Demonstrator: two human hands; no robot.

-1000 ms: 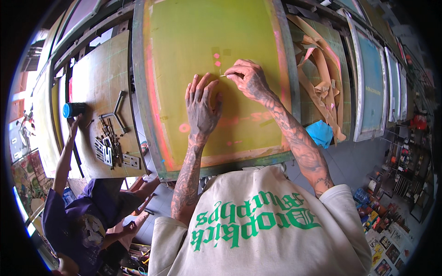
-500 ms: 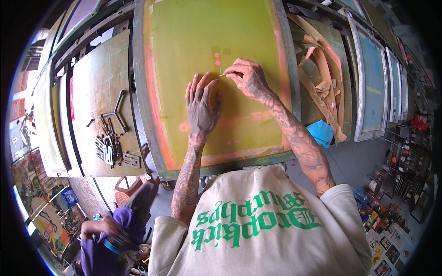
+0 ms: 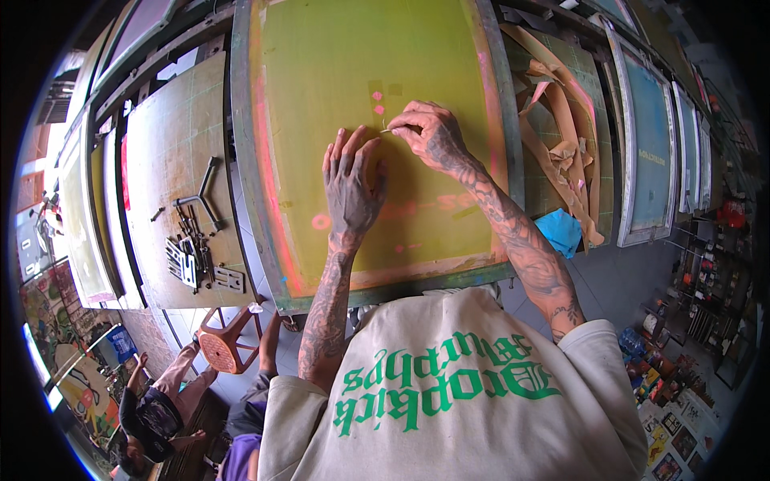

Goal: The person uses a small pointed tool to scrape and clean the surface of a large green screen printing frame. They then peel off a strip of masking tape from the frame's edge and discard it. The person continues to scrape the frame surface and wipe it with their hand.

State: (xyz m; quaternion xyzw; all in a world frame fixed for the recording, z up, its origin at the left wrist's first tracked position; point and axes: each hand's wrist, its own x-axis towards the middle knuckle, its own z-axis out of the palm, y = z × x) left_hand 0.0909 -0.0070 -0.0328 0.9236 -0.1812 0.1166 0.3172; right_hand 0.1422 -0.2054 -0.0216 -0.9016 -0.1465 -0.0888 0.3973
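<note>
Purple-clad co-worker [image 3: 243, 453] shifts toward 4 o'clock | right hand [image 3: 427, 135], nearer, pinches pale sliver [image 3: 387, 130] at its 9 o'clock, axis roughly 9-to-3 | left hand [image 3: 353, 186], apart, palm-down on yellow-green screen [image 3: 317, 72]

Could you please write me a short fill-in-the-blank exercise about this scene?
1. The right hand pinches a thin pale sliver near two small marks coloured ____.
2. The left hand rests on the yellow-green screen with its palm facing ____.
3. The dark Y-shaped tool lies on a board to the ____ of the yellow-green screen.
4. The crumpled piece beside the brown strips is coloured ____.

Missing words: pink; down; left; blue.
</note>
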